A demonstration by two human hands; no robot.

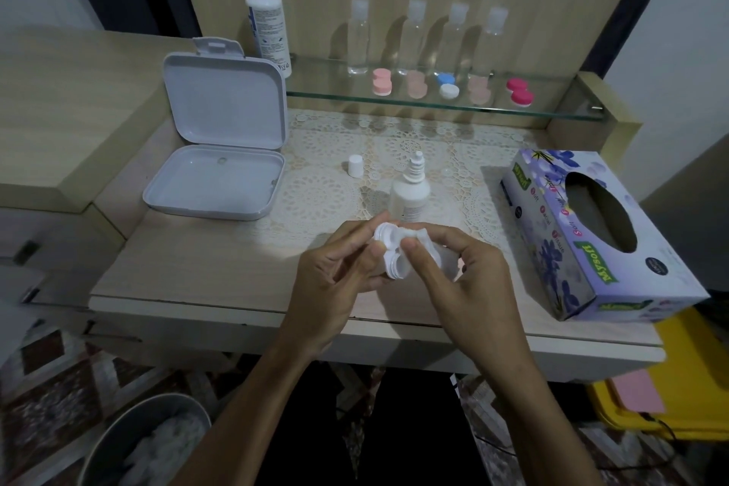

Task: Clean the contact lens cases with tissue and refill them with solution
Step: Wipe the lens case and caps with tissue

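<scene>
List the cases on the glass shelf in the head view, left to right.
Pink case → pale pink case → blue-and-white case → pale pink case → magenta case.

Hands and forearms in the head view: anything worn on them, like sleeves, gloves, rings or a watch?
Nothing worn shows. The left hand and right hand are bare, with no gloves, rings or watch visible. Both forearms are bare down to the frame's bottom edge; no sleeve shows.

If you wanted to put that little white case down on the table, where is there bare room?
Bare tabletop lies in front of the open white box, left of the left hand. Another patch sits between the right hand and the tissue box. It is crowded around the uncapped bottle and loose cap, and along the glass shelf.
</scene>
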